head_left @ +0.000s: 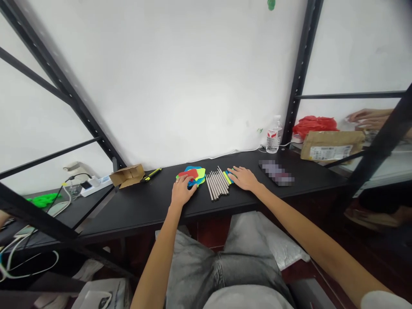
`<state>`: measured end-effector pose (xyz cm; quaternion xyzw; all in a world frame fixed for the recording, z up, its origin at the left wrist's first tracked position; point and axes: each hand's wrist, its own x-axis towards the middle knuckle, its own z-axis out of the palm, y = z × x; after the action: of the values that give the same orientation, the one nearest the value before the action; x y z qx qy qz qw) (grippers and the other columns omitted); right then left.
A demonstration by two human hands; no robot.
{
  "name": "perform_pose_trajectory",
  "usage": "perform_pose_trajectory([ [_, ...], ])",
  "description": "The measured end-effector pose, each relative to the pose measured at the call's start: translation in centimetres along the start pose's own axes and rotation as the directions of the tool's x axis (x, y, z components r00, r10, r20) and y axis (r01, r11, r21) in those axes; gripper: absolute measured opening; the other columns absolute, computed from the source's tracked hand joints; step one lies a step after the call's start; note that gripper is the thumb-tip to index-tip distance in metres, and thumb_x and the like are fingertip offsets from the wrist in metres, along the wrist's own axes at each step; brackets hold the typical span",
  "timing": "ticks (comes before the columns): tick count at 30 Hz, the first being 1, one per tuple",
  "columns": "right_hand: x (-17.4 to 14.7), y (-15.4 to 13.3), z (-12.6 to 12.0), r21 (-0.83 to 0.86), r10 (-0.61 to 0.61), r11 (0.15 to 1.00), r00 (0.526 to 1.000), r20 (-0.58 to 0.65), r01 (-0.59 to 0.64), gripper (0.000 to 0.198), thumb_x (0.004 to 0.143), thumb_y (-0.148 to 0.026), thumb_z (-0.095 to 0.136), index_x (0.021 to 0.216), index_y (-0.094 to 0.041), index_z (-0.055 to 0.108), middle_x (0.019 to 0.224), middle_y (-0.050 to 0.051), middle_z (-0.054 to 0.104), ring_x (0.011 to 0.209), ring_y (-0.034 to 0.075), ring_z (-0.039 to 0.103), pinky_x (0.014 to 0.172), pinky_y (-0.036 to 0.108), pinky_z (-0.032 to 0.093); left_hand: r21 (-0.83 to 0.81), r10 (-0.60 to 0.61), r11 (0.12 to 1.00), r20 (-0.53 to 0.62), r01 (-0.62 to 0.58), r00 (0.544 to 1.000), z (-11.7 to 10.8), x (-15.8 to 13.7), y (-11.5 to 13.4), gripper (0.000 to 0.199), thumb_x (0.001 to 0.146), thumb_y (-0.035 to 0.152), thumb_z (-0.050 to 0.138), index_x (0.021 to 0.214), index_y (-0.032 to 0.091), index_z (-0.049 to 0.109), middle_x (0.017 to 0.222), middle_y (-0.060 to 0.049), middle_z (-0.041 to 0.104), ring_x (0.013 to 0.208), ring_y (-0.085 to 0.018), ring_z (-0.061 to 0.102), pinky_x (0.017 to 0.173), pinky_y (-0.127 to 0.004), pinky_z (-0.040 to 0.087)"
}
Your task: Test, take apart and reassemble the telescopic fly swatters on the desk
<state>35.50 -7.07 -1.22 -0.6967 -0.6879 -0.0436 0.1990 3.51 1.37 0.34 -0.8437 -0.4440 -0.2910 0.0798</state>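
My left hand rests at the near edge of a loose pile of flat colourful pieces in red, yellow-green and blue. Its fingers lie over the pile, with the thumb apart. Just right of the pile, a row of thin grey metal-looking rods lies side by side on the black table. Flat on the far side of the rods, my right hand has its fingers stretched out over narrow yellow, green and blue strips, which it partly covers.
An open cardboard box and a yellow-black utility knife lie to the left. On the right are a water bottle and a blurred-out phone-like object. Beyond the rack post, another person's hands show near a parcel.
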Motion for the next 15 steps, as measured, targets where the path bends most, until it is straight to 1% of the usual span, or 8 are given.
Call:
perform_pose_trajectory([
  [4,-0.06,-0.08,-0.33,0.017,0.022,1.000,1.000,-0.016,-0.021,0.057,0.103,-0.055,0.026,0.147,-0.030,0.051,0.151,0.010,0.050,0.140,0.035,0.042,0.109,0.052,0.037,-0.026,-0.016,1.000,-0.030,0.015,0.999,-0.05,0.02,-0.25,0.039,0.090,0.045,0.057,0.122,0.024,0.066,0.136,-0.010,0.060,0.125,-0.030,0.053,0.105,-0.042,0.043],
  [7,-0.10,-0.10,-0.43,0.019,0.011,1.000,0.999,-0.033,-0.010,0.054,0.103,-0.053,0.029,0.143,-0.029,0.055,0.150,0.009,0.051,0.139,0.033,0.043,0.110,0.050,0.037,-0.052,-0.030,0.998,-0.051,0.028,0.998,-0.03,0.01,-0.48,0.038,0.090,0.044,0.056,0.120,0.023,0.066,0.135,-0.010,0.061,0.125,-0.030,0.053,0.106,-0.042,0.042],
  [11,-0.12,-0.09,-0.54,0.015,-0.008,1.000,0.998,-0.054,0.009,0.052,0.103,-0.051,0.031,0.143,-0.028,0.056,0.149,0.009,0.052,0.138,0.032,0.044,0.110,0.049,0.037,-0.086,-0.063,0.994,-0.023,0.061,0.998,0.06,-0.04,-0.63,0.037,0.088,0.044,0.059,0.119,0.024,0.067,0.132,-0.010,0.063,0.123,-0.030,0.054,0.106,-0.042,0.043],
  [13,-0.09,0.10,-0.66,0.050,-0.013,0.999,0.996,-0.092,0.017,0.051,0.103,-0.049,0.031,0.140,-0.027,0.059,0.146,0.008,0.055,0.137,0.029,0.046,0.111,0.045,0.037,-0.107,-0.075,0.991,-0.013,0.073,0.997,0.06,-0.06,-0.61,0.035,0.088,0.043,0.059,0.117,0.025,0.067,0.131,-0.009,0.063,0.123,-0.029,0.055,0.105,-0.041,0.043],
  [15,0.00,0.46,-0.79,0.121,-0.004,0.992,0.987,-0.163,0.024,0.052,0.104,-0.045,0.029,0.136,-0.023,0.063,0.141,0.008,0.060,0.133,0.026,0.050,0.111,0.040,0.038,-0.129,-0.089,0.988,-0.019,0.086,0.996,-0.01,-0.05,-0.59,0.033,0.088,0.041,0.058,0.116,0.025,0.067,0.132,-0.009,0.063,0.123,-0.029,0.055,0.107,-0.041,0.042],
])
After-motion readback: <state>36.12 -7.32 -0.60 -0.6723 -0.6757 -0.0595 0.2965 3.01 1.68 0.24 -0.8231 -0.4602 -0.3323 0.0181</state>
